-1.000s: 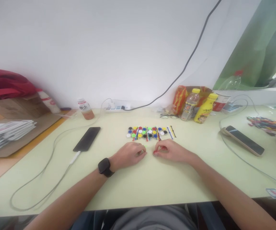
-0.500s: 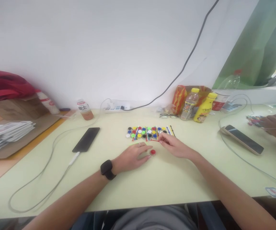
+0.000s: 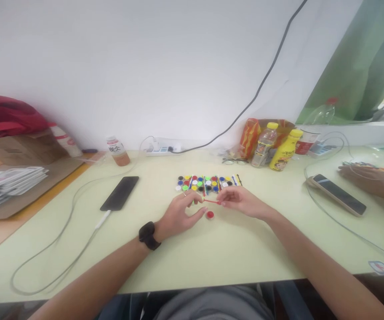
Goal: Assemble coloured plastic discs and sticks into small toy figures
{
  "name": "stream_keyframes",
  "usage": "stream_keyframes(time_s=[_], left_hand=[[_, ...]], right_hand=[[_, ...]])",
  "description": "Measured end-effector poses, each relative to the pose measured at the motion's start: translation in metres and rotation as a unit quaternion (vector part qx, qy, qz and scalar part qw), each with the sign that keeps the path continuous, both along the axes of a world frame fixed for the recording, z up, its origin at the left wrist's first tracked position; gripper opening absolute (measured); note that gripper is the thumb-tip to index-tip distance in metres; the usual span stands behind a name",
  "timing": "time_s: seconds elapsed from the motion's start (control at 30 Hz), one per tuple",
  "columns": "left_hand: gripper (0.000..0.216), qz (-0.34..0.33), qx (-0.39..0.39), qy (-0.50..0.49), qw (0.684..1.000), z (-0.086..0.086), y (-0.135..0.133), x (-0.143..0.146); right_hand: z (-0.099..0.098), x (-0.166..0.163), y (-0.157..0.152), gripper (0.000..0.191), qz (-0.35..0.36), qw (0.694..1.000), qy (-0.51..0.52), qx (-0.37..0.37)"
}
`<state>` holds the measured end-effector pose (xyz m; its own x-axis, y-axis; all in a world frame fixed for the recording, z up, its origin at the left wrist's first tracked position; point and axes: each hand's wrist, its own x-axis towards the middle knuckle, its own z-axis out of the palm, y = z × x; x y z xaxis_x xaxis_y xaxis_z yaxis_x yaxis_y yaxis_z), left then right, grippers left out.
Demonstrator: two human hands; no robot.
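Observation:
My right hand pinches the end of a thin red stick that reaches left toward my left hand. That hand, with a black watch on its wrist, has its fingers curled near the stick's other end; I cannot tell whether they touch it. A red cap lies on the pale green table just under the stick, beside my left fingertips. Behind both hands, several coloured caps and sticks sit in neat rows.
A black phone on a white cable lies to the left, another phone to the right. Bottles and a snack bag stand at the back, a power strip by the wall. Another person's hand rests far right.
My right hand reached to the rows, took a red stick and drew it back over the red cap. My left hand let the cap lie and lifted its fingers. The other person's hand came in.

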<state>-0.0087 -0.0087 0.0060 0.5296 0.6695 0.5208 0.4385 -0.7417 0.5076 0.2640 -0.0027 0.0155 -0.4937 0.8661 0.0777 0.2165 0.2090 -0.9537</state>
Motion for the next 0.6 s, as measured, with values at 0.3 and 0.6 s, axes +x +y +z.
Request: stream_keyframes(time_s=[0.3, 0.6], left_hand=[[0.017, -0.085, -0.027, 0.064, 0.994, -0.007, 0.006, 0.004], [0.020, -0.093, -0.008, 0.098, 0.991, -0.010, 0.007, 0.001]], right_hand=[[-0.023, -0.017, 0.002, 0.039, 0.036, 0.992, 0.070, -0.098], [-0.025, -0.016, 0.003, 0.040, 0.037, 0.991, 0.030, -0.122]])
